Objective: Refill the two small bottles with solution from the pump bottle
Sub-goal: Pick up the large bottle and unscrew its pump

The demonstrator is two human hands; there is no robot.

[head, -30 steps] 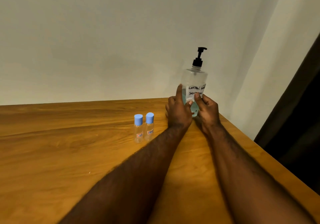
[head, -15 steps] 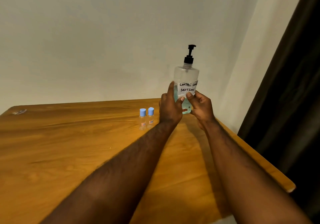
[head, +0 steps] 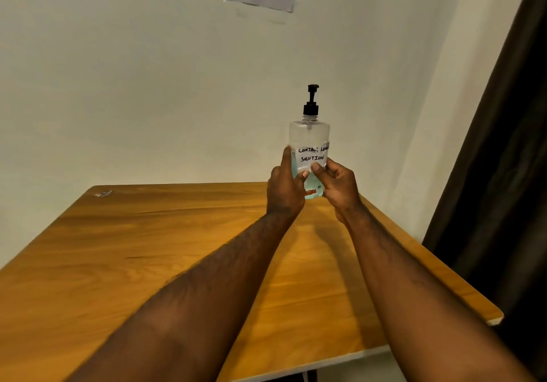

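Pump bottle (head: pixel 309 136) upright, pump up, between left hand (head: pixel 285 190) and right hand (head: pixel 337 187).

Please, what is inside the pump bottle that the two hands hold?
The pump bottle holds pale blue liquid in its lower part; the upper part looks empty. The paper label, left hand and right hand cover the exact level.

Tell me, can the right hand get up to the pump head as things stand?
Probably yes. The pump head stands clear above the upright bottle, with nothing around it. But the right hand and left hand both grip the bottle low down, so the left would have to hold alone.
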